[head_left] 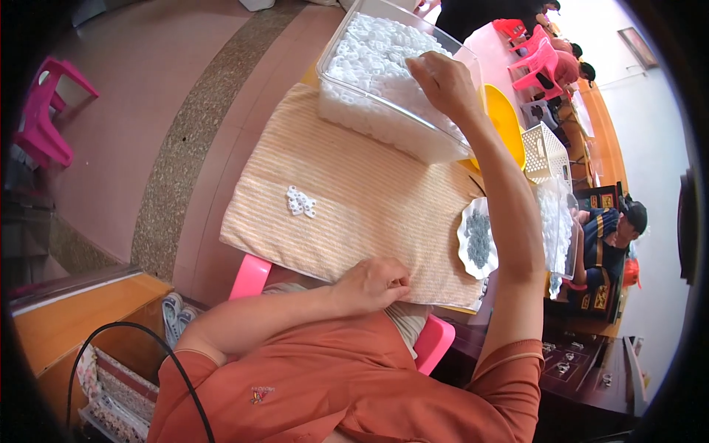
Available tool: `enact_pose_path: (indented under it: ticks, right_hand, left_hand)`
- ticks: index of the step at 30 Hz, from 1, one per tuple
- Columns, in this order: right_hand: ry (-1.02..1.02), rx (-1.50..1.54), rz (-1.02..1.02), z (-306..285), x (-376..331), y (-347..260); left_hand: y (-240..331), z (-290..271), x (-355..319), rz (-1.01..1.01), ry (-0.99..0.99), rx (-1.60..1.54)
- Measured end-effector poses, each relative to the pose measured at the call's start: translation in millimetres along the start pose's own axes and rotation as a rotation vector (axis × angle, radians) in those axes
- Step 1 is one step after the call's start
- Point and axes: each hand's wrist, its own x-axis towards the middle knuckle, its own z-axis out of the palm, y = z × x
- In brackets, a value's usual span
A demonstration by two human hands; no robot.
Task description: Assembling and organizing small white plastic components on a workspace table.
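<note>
Pink tiled floor surrounds a table covered by a striped beige cloth, the landmark here. At the cloth's near edge, the left hand rests loosely curled, seemingly holding nothing, though its fingertips are hidden. Mid-cloth lies a small cluster of white plastic pieces. At the far edge, the right hand reaches into a clear bin of white pieces, fingers buried. Beside the cloth's right edge sits a white dish of grey bits.

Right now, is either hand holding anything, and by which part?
Cannot be told: right hand is buried in white plastic pieces; left hand rests curled on cloth.
</note>
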Motion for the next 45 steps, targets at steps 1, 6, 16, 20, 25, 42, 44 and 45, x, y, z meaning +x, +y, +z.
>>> enact_pose_path:
  ticks: [1,6,16,20,25,42,44,45]
  right_hand:
    - [0.018,0.003,-0.004,-3.8,-2.2,0.6]
    - [0.224,0.097,0.045,-28.9,-17.5,1.5]
    - [0.038,0.14,0.044,5.3,-150.7,-86.1]
    - [-0.121,0.059,0.139,29.9,-194.1,-98.2]
    - [-0.152,0.052,0.167,33.8,-208.8,-101.0]
    - [-0.036,0.432,0.259,9.0,-241.4,-105.2]
    - [-0.021,0.47,0.273,6.4,-243.6,-103.6]
    - [-0.026,0.461,0.247,7.1,-244.2,-102.2]
  left_hand:
    - [2.7,-1.3,0.7,0.0,-0.005,0.0]
    - [5.4,-10.3,8.0,-0.074,0.019,-0.081]
    - [-1.0,-19.2,12.3,-0.279,0.158,-0.197]
    - [-0.4,-17.1,13.2,-0.318,0.111,-0.181]
    - [0.6,-16.2,12.0,-0.362,0.088,-0.193]
    - [-2.7,-16.3,11.0,-0.115,0.1,0.089]
    - [-2.5,-14.5,11.2,-0.048,0.171,0.136]
    - [-3.1,-13.9,10.9,-0.051,0.166,0.135]
